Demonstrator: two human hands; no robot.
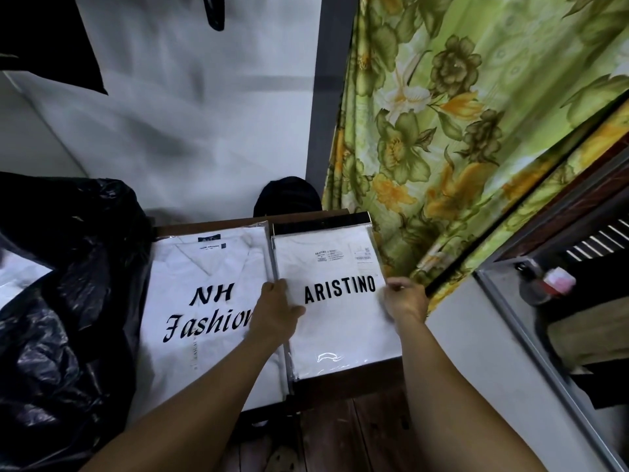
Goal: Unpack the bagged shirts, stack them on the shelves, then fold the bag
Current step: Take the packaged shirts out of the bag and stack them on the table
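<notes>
White ARISTINO shirt (340, 338): left hand (276, 311) and right hand (405, 298) fingers pinch its side edges.

A dark brown wooden shelf (207, 227) carries two white shirts in clear plastic packets, lying flat side by side with their long edges touching. The NH Fashion shirt (200, 318) lies on the left and the ARISTINO shirt (340, 335) on the right. A dark strip (320, 222) shows past the right packet's far edge; whether it is another packet cannot be told. A black bag (68, 301) crowds the shelf's left side.
</notes>
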